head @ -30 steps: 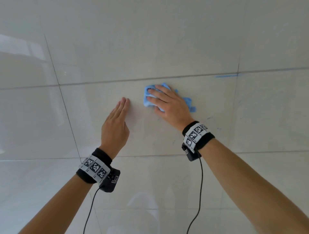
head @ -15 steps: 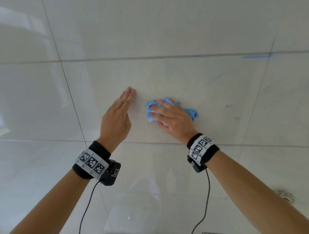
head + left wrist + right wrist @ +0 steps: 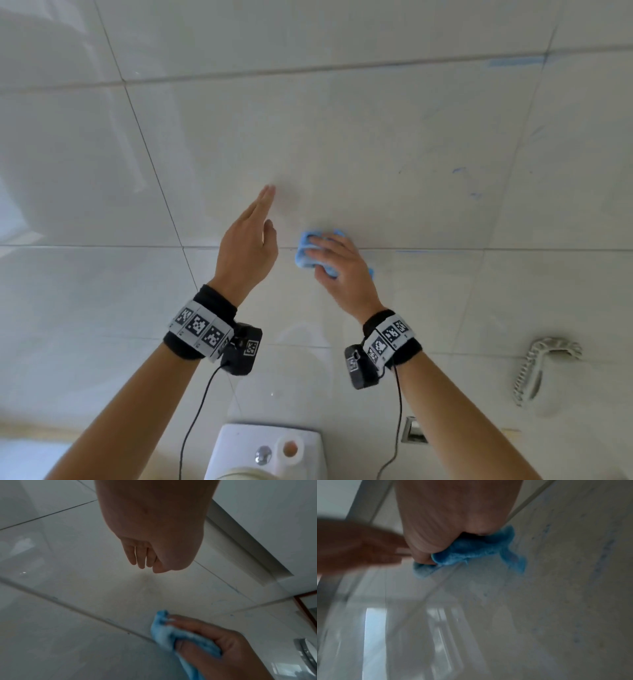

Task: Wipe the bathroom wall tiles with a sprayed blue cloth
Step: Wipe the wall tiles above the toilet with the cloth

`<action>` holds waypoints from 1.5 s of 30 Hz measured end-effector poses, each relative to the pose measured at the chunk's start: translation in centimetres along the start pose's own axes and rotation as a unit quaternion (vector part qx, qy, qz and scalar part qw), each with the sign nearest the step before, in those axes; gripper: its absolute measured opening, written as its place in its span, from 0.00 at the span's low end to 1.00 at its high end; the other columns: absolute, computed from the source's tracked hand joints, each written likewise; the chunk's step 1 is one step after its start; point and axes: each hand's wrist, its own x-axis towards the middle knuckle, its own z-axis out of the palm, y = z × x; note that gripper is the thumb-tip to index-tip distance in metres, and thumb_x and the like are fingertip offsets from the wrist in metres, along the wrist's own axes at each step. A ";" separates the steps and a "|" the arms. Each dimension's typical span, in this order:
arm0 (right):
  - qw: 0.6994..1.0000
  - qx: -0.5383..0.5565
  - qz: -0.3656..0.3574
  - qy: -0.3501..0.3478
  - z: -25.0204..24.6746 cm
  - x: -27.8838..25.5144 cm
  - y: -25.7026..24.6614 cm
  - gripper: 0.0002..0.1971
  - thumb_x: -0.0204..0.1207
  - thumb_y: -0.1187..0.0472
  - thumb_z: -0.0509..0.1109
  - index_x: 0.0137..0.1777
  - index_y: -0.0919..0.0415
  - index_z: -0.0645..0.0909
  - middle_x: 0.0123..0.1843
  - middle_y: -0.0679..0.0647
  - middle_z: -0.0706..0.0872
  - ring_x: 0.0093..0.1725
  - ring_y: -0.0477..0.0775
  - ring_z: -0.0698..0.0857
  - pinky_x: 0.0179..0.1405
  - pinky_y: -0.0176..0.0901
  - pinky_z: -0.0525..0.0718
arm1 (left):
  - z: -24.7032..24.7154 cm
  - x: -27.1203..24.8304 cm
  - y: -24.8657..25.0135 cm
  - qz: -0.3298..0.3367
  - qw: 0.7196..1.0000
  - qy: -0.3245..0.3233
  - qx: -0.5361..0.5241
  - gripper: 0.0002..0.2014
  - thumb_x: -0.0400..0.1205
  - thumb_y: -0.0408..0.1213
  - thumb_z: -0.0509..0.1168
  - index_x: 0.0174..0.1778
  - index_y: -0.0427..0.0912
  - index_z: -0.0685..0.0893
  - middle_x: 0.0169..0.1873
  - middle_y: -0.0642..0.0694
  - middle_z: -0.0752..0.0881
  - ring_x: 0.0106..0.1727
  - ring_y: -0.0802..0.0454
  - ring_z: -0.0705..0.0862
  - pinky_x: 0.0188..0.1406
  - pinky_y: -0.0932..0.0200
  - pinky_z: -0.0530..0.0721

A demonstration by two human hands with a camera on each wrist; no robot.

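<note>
— Pressing the blue cloth [image 3: 303,257] flat against the wall tiles [image 3: 394,147] with the right hand [image 3: 342,274], right on the horizontal grout line [image 3: 445,249]. Fingers [image 3: 317,244] spread over the bunched fabric, thumb tucked against its lower edge.

— Gripped, or only pushed?

— Gripped, going by the left wrist view: thumb folded into the cloth [image 3: 164,632], fingers laid over the top, a tail of fabric trailing under the palm of the right hand [image 3: 219,645]. Same in the right wrist view, though blurred: cloth [image 3: 471,553] wadded under the right hand [image 3: 453,517], one corner sticking out to the side.

— And the left hand [image 3: 248,250]?

— Held up just beside the cloth, not touching it. Fingers straight and together, thumb slightly apart, holding nothing. Fingertips close to the tile; touching or not, cannot tell. Seen from its own wrist, left hand [image 3: 154,534] straight-fingered over the tile, a faint shadow beneath.

— Anything else on the wall?

— Small blue marks [image 3: 459,170] off to the right, and a blue streak [image 3: 513,62] along the upper grout line. Lower right, a metal hose [image 3: 534,359] hanging in a loop. At the bottom, a white toilet cistern [image 3: 239,442] with a flush button [image 3: 263,455]. Black wristbands with patterned markers on both wrists, cables running down.
</note>
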 end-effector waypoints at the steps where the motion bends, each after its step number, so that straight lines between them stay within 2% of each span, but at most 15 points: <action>1: 0.996 0.043 0.062 0.048 -0.8 0.0 -1.1 0.18 0.79 0.74 0.73 0.65 0.59 0.91 0.73 0.50 0.87 0.74 0.55 0.82 0.81 0.52 0.75 | 0.2 -0.7 0.6 -0.006 1.000 0.002 -0.014 0.29 0.91 0.30 0.56 0.90 0.45 0.65 0.87 0.48 0.70 0.84 0.51 0.74 0.78 0.63 0.70; 3: 0.958 0.155 0.187 0.154 -2.9 -0.2 -3.1 0.17 0.81 0.74 0.73 0.67 0.61 0.90 0.70 0.49 0.89 0.68 0.46 0.87 0.71 0.39 0.82 | 0.9 -2.2 1.9 -0.015 0.999 0.004 -0.039 0.27 0.91 0.32 0.58 0.88 0.46 0.69 0.85 0.49 0.74 0.84 0.53 0.74 0.80 0.64 0.68; 5: 0.892 0.237 0.294 0.249 -5.3 -0.8 -3.6 0.15 0.83 0.71 0.74 0.68 0.61 0.89 0.64 0.47 0.92 0.58 0.39 0.90 0.58 0.34 0.87 | 2.0 -3.3 3.2 -0.023 0.998 0.004 -0.059 0.27 0.90 0.32 0.60 0.88 0.47 0.70 0.84 0.50 0.75 0.83 0.54 0.74 0.80 0.64 0.68; 9: 0.814 0.211 0.384 0.381 -9.8 -4.6 -1.6 0.16 0.85 0.64 0.73 0.71 0.56 0.88 0.67 0.47 0.91 0.66 0.45 0.89 0.69 0.49 0.88 | 4.7 -4.8 6.2 -0.045 0.996 0.014 -0.079 0.27 0.90 0.33 0.61 0.88 0.49 0.70 0.85 0.53 0.73 0.85 0.57 0.72 0.80 0.66 0.66; 12: 0.794 0.163 0.401 0.428 -12.9 -7.2 0.9 0.17 0.86 0.63 0.72 0.74 0.54 0.86 0.70 0.42 0.89 0.70 0.42 0.87 0.74 0.52 0.85 | 7.3 -4.8 8.7 -0.043 0.995 0.017 -0.089 0.29 0.89 0.34 0.63 0.88 0.49 0.70 0.86 0.54 0.72 0.86 0.58 0.70 0.78 0.74 0.62; 15: 0.797 0.120 0.384 0.449 -16.6 -7.9 3.3 0.18 0.87 0.63 0.70 0.76 0.54 0.84 0.73 0.43 0.87 0.73 0.42 0.84 0.77 0.53 0.82 | 9.8 -3.8 11.0 -0.024 0.996 0.018 -0.087 0.31 0.88 0.34 0.64 0.89 0.48 0.67 0.88 0.53 0.68 0.88 0.58 0.66 0.78 0.79 0.57; 20: 0.821 0.044 0.303 0.483 -23.9 -5.0 7.0 0.20 0.88 0.65 0.68 0.79 0.59 0.81 0.78 0.47 0.83 0.78 0.42 0.80 0.75 0.37 0.79 | 12.9 -0.8 13.8 -0.038 0.992 0.084 -0.082 0.34 0.88 0.32 0.63 0.91 0.47 0.61 0.91 0.52 0.60 0.91 0.55 0.60 0.85 0.55 0.67; 23: 0.836 -0.026 0.224 0.500 -27.8 -0.7 9.4 0.21 0.87 0.65 0.68 0.79 0.63 0.80 0.82 0.55 0.80 0.82 0.50 0.77 0.82 0.50 0.75 | 13.6 1.4 15.2 -0.040 0.987 0.129 -0.085 0.36 0.87 0.29 0.63 0.92 0.46 0.58 0.92 0.51 0.57 0.92 0.54 0.56 0.87 0.43 0.69; 27: 0.858 -0.146 0.115 0.478 -31.1 7.7 11.7 0.21 0.87 0.66 0.67 0.78 0.68 0.80 0.83 0.66 0.76 0.83 0.62 0.74 0.88 0.55 0.66 | 12.9 4.5 16.0 -0.026 0.983 0.167 -0.074 0.38 0.87 0.28 0.62 0.93 0.45 0.56 0.92 0.50 0.55 0.93 0.54 0.53 0.88 0.43 0.66; 32: 0.864 -0.226 0.020 0.449 -30.8 13.1 11.3 0.18 0.86 0.68 0.68 0.75 0.68 0.84 0.80 0.67 0.79 0.80 0.69 0.77 0.89 0.50 0.61 | 12.0 7.1 15.9 -0.013 0.978 0.196 -0.068 0.37 0.86 0.27 0.62 0.92 0.43 0.57 0.92 0.49 0.56 0.92 0.55 0.53 0.90 0.47 0.64; 35: 0.913 -0.254 -0.059 0.313 -28.9 12.6 10.7 0.18 0.85 0.69 0.70 0.74 0.66 0.85 0.80 0.64 0.80 0.80 0.68 0.76 0.84 0.64 0.70 | 11.9 8.0 15.7 -0.003 0.976 0.208 -0.064 0.36 0.87 0.26 0.61 0.92 0.42 0.57 0.92 0.48 0.57 0.92 0.55 0.53 0.90 0.49 0.62; 38: 0.917 -0.288 -0.143 0.236 -29.8 13.7 10.8 0.17 0.85 0.71 0.70 0.73 0.66 0.86 0.78 0.61 0.83 0.78 0.68 0.79 0.79 0.65 0.76 | 11.7 8.3 15.6 0.010 0.973 0.222 -0.054 0.34 0.87 0.24 0.60 0.91 0.41 0.61 0.91 0.47 0.60 0.92 0.53 0.56 0.89 0.46 0.65; 41: 0.904 -0.314 -0.137 0.257 -30.4 14.0 11.1 0.16 0.85 0.71 0.69 0.71 0.65 0.87 0.76 0.59 0.85 0.76 0.67 0.81 0.78 0.64 0.77 | 11.1 8.5 15.2 0.020 0.974 0.220 -0.047 0.34 0.87 0.23 0.59 0.91 0.42 0.63 0.90 0.48 0.62 0.91 0.54 0.59 0.87 0.44 0.69; 43: 0.905 -0.283 -0.094 0.303 -28.2 13.9 9.8 0.16 0.83 0.72 0.70 0.69 0.66 0.88 0.75 0.60 0.85 0.76 0.66 0.81 0.82 0.65 0.73 | 10.6 8.4 14.8 0.030 0.977 0.209 -0.039 0.34 0.87 0.23 0.59 0.91 0.43 0.63 0.90 0.50 0.62 0.91 0.54 0.61 0.85 0.44 0.71; 45: 0.913 -0.271 -0.094 0.291 -25.2 14.6 8.1 0.17 0.81 0.73 0.71 0.69 0.67 0.88 0.74 0.60 0.86 0.76 0.66 0.80 0.82 0.64 0.72 | 10.0 8.3 14.3 0.040 0.979 0.197 -0.038 0.34 0.87 0.23 0.59 0.91 0.44 0.63 0.90 0.50 0.63 0.90 0.55 0.62 0.85 0.44 0.72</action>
